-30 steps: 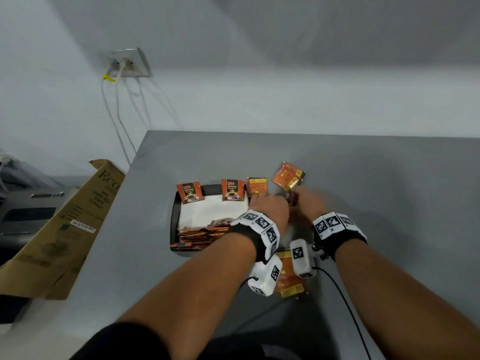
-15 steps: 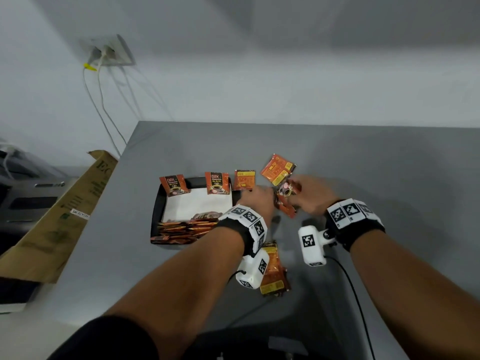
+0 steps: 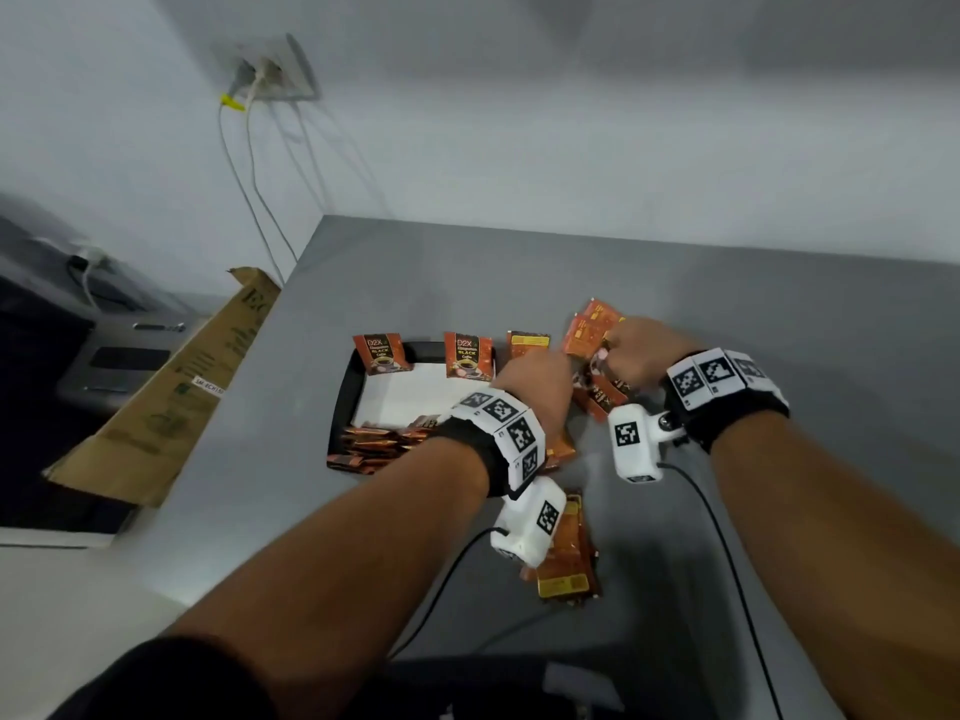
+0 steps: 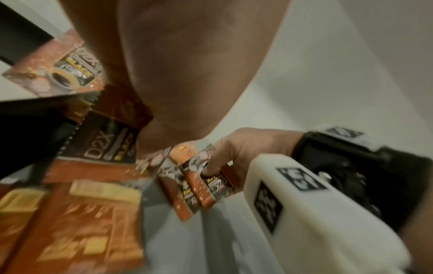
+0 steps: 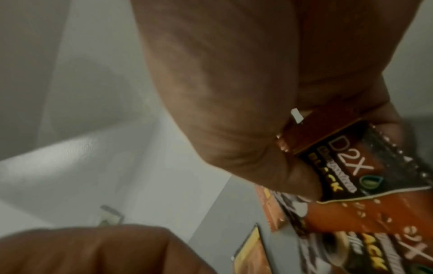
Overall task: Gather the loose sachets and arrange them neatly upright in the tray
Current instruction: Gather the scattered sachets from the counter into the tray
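A black tray [image 3: 344, 402] with a white liner sits on the grey table [image 3: 779, 356]. Three sachets stand upright at its back [image 3: 467, 356], and a row of sachets [image 3: 374, 444] lies along its front. Just right of the tray, my right hand [image 3: 610, 350] grips a fanned bundle of orange D2X sachets [image 3: 592, 330], with the thumb pressing on them [image 4: 211, 166] [image 5: 351, 166]. My left hand [image 3: 550, 376] is curled at the bundle's left end, fingertips on a sachet [image 4: 154, 159]. More loose sachets [image 3: 566, 569] lie under my left wrist.
A brown cardboard box [image 3: 171, 407] leans off the table's left edge beside a dark device [image 3: 104, 356]. A wall socket with hanging cables [image 3: 270, 70] is at the back left. Wrist-camera cables [image 3: 717, 511] trail over the near table.
Both hands stayed together beside the tray's right edge. The right hand has drawn more sachets into a fanned bundle and lifted it slightly. The head view has shifted.
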Available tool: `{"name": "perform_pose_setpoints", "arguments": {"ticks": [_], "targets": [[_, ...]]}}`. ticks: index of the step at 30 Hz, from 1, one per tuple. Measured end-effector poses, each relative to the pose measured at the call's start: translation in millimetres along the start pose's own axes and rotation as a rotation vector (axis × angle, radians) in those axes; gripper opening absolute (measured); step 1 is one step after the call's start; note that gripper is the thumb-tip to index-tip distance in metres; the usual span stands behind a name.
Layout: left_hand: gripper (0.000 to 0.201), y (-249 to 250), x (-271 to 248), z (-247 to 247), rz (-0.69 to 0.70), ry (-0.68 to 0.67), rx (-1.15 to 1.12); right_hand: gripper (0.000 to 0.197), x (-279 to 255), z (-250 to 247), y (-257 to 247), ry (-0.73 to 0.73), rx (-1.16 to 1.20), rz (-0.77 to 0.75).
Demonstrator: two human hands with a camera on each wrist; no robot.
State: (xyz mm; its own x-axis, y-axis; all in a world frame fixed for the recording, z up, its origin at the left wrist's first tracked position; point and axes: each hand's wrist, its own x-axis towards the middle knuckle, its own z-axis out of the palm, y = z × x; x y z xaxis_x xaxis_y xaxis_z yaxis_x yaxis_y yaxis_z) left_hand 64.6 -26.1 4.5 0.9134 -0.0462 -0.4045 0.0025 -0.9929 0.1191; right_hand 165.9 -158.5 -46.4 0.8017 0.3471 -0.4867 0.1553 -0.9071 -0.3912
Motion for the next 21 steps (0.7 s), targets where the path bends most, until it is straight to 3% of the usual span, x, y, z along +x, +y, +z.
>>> {"name": "perform_pose_setpoints", "arguments": {"ticks": [2, 4, 7, 9, 14, 21], "targets": [[0.013, 2.6, 12.8, -6.8, -0.065, 0.060, 0.004, 0.025, -1.2, -4.3, -1.2, 0.023, 0.029, -0.004], [0.013, 5.1, 29.2, -12.4, -0.152, 0.090, -0.022, 0.011, -3.1, -10.7, -2.6, 0.094, 0.048, -0.044], [0.014, 7.7, 51.7, -12.2, -0.214, -0.015, -0.016, 0.013, 2.1, -11.1, -8.5, 0.231, 0.103, -0.062], [0.028, 8.1, 60.0, -6.3, -0.263, -0.057, 0.047, 0.006, 9.7, -2.0, -11.3, 0.277, 0.073, -0.070], [0.050, 13.1, 70.3, 4.6, -0.333, -0.109, 0.102, 0.053, 20.1, 21.4, -6.3, 0.279, 0.051, -0.019], [0.065, 10.5, 75.1, 9.6, -0.329, -0.131, 0.106, 0.056, 18.4, 21.8, -6.6, 0.267, 0.008, 0.009]]}}
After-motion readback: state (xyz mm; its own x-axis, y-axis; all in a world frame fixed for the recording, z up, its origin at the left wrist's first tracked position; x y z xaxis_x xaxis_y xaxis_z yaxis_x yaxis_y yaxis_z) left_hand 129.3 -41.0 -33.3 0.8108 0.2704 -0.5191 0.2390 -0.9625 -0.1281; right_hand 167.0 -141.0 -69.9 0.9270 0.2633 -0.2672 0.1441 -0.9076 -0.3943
